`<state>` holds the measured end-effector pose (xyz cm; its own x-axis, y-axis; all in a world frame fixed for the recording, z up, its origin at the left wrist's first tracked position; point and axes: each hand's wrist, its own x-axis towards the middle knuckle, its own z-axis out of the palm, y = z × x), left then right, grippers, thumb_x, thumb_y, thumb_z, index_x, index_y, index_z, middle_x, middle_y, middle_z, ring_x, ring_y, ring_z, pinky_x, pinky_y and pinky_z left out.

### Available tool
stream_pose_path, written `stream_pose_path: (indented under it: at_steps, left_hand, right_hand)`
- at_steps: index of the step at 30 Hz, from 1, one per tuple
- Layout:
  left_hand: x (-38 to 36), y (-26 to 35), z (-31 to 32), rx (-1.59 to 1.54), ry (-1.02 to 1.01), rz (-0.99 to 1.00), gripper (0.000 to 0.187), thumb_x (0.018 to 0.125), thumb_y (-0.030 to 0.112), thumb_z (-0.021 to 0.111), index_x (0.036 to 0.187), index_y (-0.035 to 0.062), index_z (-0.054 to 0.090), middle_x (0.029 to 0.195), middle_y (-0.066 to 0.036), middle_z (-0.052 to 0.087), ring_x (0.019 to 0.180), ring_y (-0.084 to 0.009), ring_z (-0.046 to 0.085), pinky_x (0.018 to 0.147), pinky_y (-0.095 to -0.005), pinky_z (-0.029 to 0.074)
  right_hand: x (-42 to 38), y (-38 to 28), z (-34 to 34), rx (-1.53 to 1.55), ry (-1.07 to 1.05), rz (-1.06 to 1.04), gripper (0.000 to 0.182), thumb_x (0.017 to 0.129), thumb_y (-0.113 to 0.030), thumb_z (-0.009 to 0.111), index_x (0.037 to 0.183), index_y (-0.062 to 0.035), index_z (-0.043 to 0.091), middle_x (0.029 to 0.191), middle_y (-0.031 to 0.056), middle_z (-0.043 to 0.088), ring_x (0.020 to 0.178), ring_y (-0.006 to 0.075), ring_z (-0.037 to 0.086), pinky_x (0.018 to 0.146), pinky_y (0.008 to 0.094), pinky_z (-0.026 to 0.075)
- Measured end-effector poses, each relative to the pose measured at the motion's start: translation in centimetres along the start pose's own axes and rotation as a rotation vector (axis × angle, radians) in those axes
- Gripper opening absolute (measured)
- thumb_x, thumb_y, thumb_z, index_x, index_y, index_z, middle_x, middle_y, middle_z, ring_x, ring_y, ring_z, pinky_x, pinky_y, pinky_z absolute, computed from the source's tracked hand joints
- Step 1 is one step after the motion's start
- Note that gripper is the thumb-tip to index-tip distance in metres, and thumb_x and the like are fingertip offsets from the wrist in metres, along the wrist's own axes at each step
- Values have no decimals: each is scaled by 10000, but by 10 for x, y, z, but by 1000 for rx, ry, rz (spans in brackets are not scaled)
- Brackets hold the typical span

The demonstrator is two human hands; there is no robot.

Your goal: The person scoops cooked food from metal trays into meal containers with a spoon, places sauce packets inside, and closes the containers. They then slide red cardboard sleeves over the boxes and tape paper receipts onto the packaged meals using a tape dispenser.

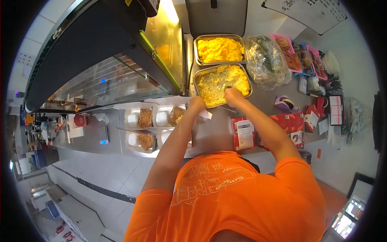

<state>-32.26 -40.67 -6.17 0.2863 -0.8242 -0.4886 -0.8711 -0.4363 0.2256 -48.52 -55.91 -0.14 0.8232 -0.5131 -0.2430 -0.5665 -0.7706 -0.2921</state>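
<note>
A metal tray (195, 83) of yellow, crumbly food (211, 86) lies in front of me, its bottom partly showing. My right hand (234, 97) is closed at the tray's near right edge, around a dark utensil (228, 87) that reaches into the food. At the near left corner is my left hand (196, 105), fingers closed, beside a white flap; what it grips is hidden. Left of it, open white boxes (140, 128) hold white portions (133, 120) and brown fried pieces (145, 118).
Behind is a second tray (196, 50) of yellow food. A clear plastic bag (266, 60) sits right of the trays. Red boxes (244, 135) line the counter's near right edge. A glass-fronted cabinet (109, 80) stands at the left. Pink trays (290, 52) are farther right.
</note>
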Motion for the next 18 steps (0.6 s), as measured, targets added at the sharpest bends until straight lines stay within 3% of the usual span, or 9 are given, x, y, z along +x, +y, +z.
stream_pose_path:
  at_steps: [4,5,6,9,10,12,13,15,18]
  left_hand:
    - [3,0,6,-124,-6,-67,183,745,157,701,852,21,762,918,-210,726,895,-357,714,762,-442,561]
    - [0,2,5,-154,-18,-107,184,744,159,707,847,17,760,913,-215,725,897,-356,715,759,-441,561]
    - [-6,6,0,-156,-21,-115,184,744,159,707,847,17,760,913,-215,725,897,-356,715,759,-441,561]
    - [-25,13,-13,-445,84,-252,184,748,155,692,824,-4,747,900,-236,713,874,-384,706,749,-445,560]
    - [-32,15,-22,-441,93,-262,184,748,155,692,824,-4,747,900,-236,713,874,-384,706,749,-445,560]
    - [-58,24,-45,-301,175,-165,214,827,182,648,832,-13,735,890,-242,705,878,-405,694,766,-464,549]
    - [-93,33,-77,-416,339,-151,379,976,268,517,879,-48,703,845,-278,689,785,-398,698,725,-475,535]
    - [-137,26,-124,-696,331,-64,404,974,303,532,865,-52,691,768,-264,673,703,-341,696,676,-455,527]
    - [-199,52,-215,-467,338,364,410,967,330,536,793,4,715,653,-209,627,610,-282,657,556,-439,482]
  right_hand:
    - [-1,-32,5,246,-98,-221,251,846,-219,640,785,17,700,783,268,663,745,453,646,673,493,507]
    - [-1,-40,3,298,-128,-239,230,845,-216,655,743,-11,681,771,205,679,718,358,664,661,461,509]
    - [2,-42,5,301,-134,-246,230,845,-216,655,743,-11,681,771,205,679,718,358,664,661,461,509]
    - [18,-33,8,794,-293,-216,317,921,-238,653,713,0,643,588,13,508,534,122,451,507,345,387]
    - [23,-23,3,796,-292,-229,317,921,-238,653,713,0,643,588,13,508,534,122,451,507,345,387]
    - [31,-2,-9,918,-539,-60,282,954,-270,631,766,-60,644,621,-11,525,507,92,428,464,289,347]
    - [32,3,-15,910,-544,-83,282,954,-270,631,766,-60,644,621,-11,525,507,92,428,464,289,347]
    - [25,7,-21,1150,-673,136,205,974,-286,614,866,-113,632,659,-39,532,499,52,412,444,229,312]
    - [14,7,-23,1237,-632,27,170,970,-255,601,992,-88,623,746,-12,590,532,74,475,457,244,358]
